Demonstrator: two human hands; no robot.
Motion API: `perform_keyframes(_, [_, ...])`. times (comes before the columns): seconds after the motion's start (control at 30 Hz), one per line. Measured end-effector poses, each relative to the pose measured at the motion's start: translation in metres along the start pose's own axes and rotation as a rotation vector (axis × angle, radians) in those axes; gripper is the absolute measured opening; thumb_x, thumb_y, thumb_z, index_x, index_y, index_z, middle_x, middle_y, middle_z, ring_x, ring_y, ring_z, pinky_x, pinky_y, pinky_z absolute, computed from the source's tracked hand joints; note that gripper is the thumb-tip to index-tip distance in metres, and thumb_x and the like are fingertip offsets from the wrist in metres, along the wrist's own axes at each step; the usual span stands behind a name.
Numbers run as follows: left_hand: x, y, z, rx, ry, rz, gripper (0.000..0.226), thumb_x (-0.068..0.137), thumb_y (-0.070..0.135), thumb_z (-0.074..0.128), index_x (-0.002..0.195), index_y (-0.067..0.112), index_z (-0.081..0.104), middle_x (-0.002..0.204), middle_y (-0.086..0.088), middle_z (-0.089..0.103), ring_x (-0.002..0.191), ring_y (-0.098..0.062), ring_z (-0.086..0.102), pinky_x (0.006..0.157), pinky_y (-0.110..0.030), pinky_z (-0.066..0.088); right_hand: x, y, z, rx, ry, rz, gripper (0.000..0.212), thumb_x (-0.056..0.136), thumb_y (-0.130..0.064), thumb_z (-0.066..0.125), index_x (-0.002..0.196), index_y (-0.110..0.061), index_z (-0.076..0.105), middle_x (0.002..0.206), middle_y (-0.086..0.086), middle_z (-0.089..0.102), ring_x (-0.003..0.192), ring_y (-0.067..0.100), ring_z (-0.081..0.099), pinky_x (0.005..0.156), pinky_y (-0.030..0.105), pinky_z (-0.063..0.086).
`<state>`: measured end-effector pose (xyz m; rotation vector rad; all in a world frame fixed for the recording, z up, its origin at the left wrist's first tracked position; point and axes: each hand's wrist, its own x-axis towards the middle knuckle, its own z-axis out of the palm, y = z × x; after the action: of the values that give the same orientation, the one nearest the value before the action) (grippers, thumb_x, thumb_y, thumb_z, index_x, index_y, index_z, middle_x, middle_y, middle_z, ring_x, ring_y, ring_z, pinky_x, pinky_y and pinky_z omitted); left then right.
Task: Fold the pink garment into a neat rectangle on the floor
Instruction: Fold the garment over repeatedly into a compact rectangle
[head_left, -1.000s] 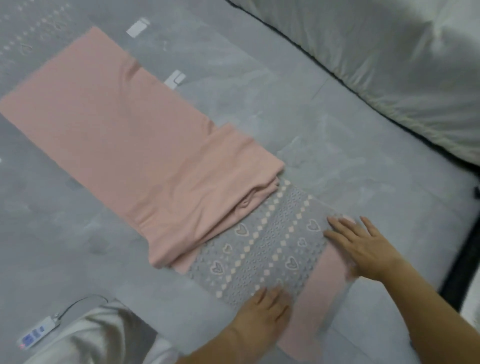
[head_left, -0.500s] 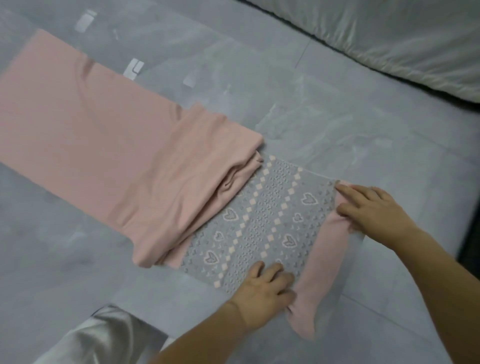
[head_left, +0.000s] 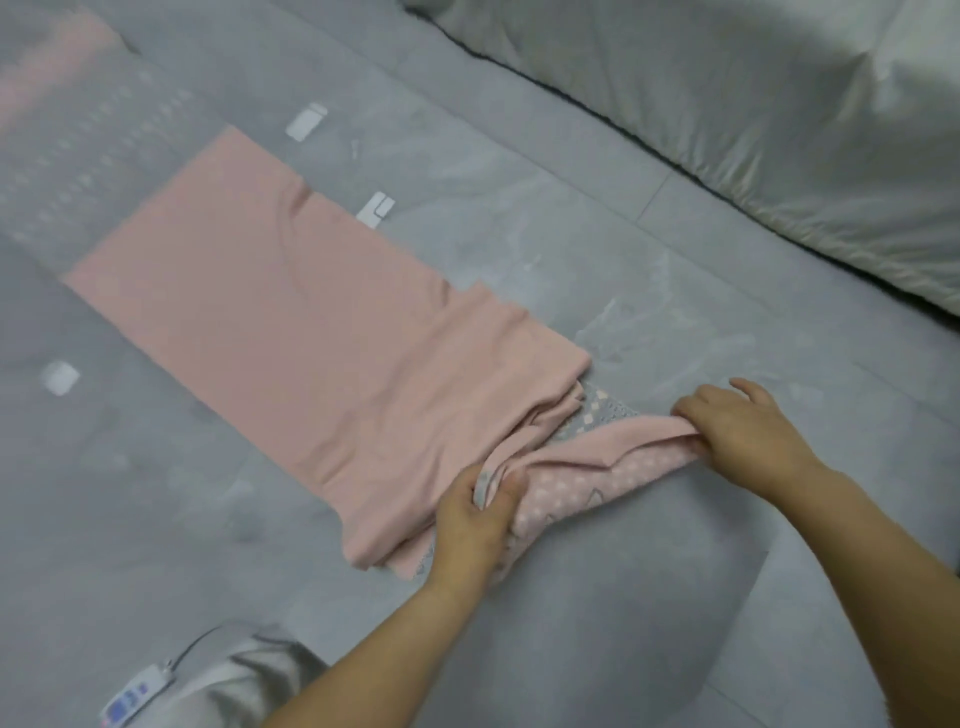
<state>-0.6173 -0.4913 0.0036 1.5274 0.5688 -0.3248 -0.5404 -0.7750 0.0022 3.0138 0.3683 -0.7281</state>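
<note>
Pink knit is pinched in both hands: left hand (head_left: 475, 525) and right hand (head_left: 748, 431), lying flat a second ago, now grip the patterned end (head_left: 571, 488) and roll it onto the garment (head_left: 270, 332) stretched along the floor (head_left: 571, 234). The end fold looks just begun.

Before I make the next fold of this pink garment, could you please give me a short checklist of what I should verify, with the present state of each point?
1. The left hand grips the near corner of the patterned end: ok.
2. The right hand grips the far corner: ok.
3. The edge between the two hands is straight: not ok, it is bunched and twisted.
4. The long part of the pink garment lies flat on the floor: ok, only slight creases.
5. The layers under the lifted end are aligned: cannot tell, they are hidden.
6. The bedding is apart from the garment: ok.
</note>
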Motion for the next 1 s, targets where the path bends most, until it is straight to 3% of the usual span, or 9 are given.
perform_keyframes(0.1, [0.009, 0.036, -0.024, -0.052, 0.100, 0.044, 0.020, 0.081, 0.024, 0.070, 0.070, 0.015, 0.056, 0.053, 0.010, 0.050, 0.050, -0.005, 0.042, 0.048, -0.020, 0.037, 0.022, -0.019, -0.042, 0.460, 0.085, 0.125, 0.011, 0.075, -0.007, 0.071, 0.080, -0.016, 0.068, 0.079, 0.008, 0.062, 0.079, 0.027, 0.061, 0.074, 0.033, 0.042])
perform_keyframes(0.2, [0.023, 0.063, -0.052, -0.151, 0.157, -0.004, 0.011, 0.083, 0.019, 0.068, 0.076, 0.015, 0.061, 0.062, 0.008, 0.062, 0.056, -0.008, 0.052, 0.054, -0.022, 0.044, 0.038, -0.035, -0.070, 0.880, 0.164, 0.269, 0.014, 0.077, 0.001, 0.068, 0.074, -0.012, 0.065, 0.064, 0.000, 0.061, 0.056, 0.000, 0.054, 0.051, 0.009, 0.038])
perform_keyframes(0.3, [0.030, 0.089, -0.076, -0.300, 0.124, -0.033, 0.020, 0.072, 0.027, 0.072, 0.086, 0.014, 0.068, 0.085, -0.010, 0.071, 0.076, -0.020, 0.064, 0.072, -0.036, 0.051, 0.049, -0.054, -0.095, 1.173, 0.217, 0.363, 0.020, 0.077, 0.006, 0.063, 0.075, -0.013, 0.067, 0.057, -0.007, 0.066, 0.054, -0.003, 0.056, 0.054, 0.007, 0.044])
perform_keyframes(0.43, [0.033, 0.116, -0.116, -0.362, 0.183, -0.026, 0.018, 0.072, 0.032, 0.073, 0.079, 0.016, 0.069, 0.080, -0.009, 0.068, 0.074, -0.021, 0.058, 0.070, -0.037, 0.046, 0.073, -0.089, -0.129, 1.540, 0.237, 0.439, 0.021, 0.086, 0.005, 0.048, 0.088, -0.010, 0.062, 0.060, -0.005, 0.069, 0.054, 0.003, 0.063, 0.051, 0.015, 0.050])
perform_keyframes(0.53, [0.035, 0.133, -0.156, -0.380, 0.290, 0.026, 0.014, 0.078, 0.031, 0.070, 0.078, 0.018, 0.066, 0.076, 0.000, 0.067, 0.071, -0.014, 0.057, 0.067, -0.032, 0.046, 0.096, -0.119, -0.159, 1.570, 0.234, 0.403, 0.020, 0.091, -0.003, 0.045, 0.095, -0.012, 0.062, 0.066, -0.008, 0.070, 0.059, 0.002, 0.063, 0.049, 0.015, 0.048])
perform_keyframes(0.67, [0.041, 0.163, -0.215, -0.360, 0.396, 0.131, 0.005, 0.087, 0.016, 0.062, 0.082, 0.014, 0.064, 0.072, 0.007, 0.064, 0.064, -0.004, 0.055, 0.058, -0.015, 0.044, 0.127, -0.170, -0.209, 1.523, 0.225, 0.322, 0.040, 0.089, 0.005, 0.038, 0.083, -0.019, 0.069, 0.067, -0.008, 0.071, 0.057, 0.003, 0.063, 0.050, 0.015, 0.050])
perform_keyframes(0.8, [0.063, 0.193, -0.281, -0.349, 0.405, 0.181, 0.018, 0.085, 0.022, 0.064, 0.068, 0.017, 0.061, 0.070, 0.003, 0.055, 0.067, -0.009, 0.048, 0.065, -0.026, 0.041, 0.159, -0.235, -0.258, 1.437, 0.484, 0.319, 0.021, 0.090, -0.005, 0.050, 0.080, -0.020, 0.060, 0.055, -0.014, 0.065, 0.050, -0.001, 0.055, 0.046, 0.013, 0.042])
perform_keyframes(0.87, [0.078, 0.210, -0.311, -0.354, 0.405, 0.195, 0.031, 0.085, 0.013, 0.063, 0.057, 0.025, 0.059, 0.066, 0.007, 0.055, 0.067, -0.008, 0.049, 0.066, -0.025, 0.041, 0.176, -0.270, -0.280, 1.427, 0.618, 0.306, 0.018, 0.090, -0.011, 0.054, 0.076, -0.021, 0.058, 0.049, -0.017, 0.060, 0.045, -0.003, 0.051, 0.043, 0.013, 0.038])
perform_keyframes(1.0, [0.113, 0.235, -0.362, -0.389, 0.368, 0.135, 0.020, 0.083, 0.010, 0.066, 0.065, 0.020, 0.067, 0.058, 0.013, 0.062, 0.062, -0.007, 0.055, 0.069, -0.033, 0.048, 0.213, -0.327, -0.311, 1.306, 0.743, 0.285, 0.018, 0.091, -0.013, 0.051, 0.079, -0.023, 0.060, 0.052, -0.027, 0.059, 0.053, -0.005, 0.051, 0.046, 0.007, 0.036])
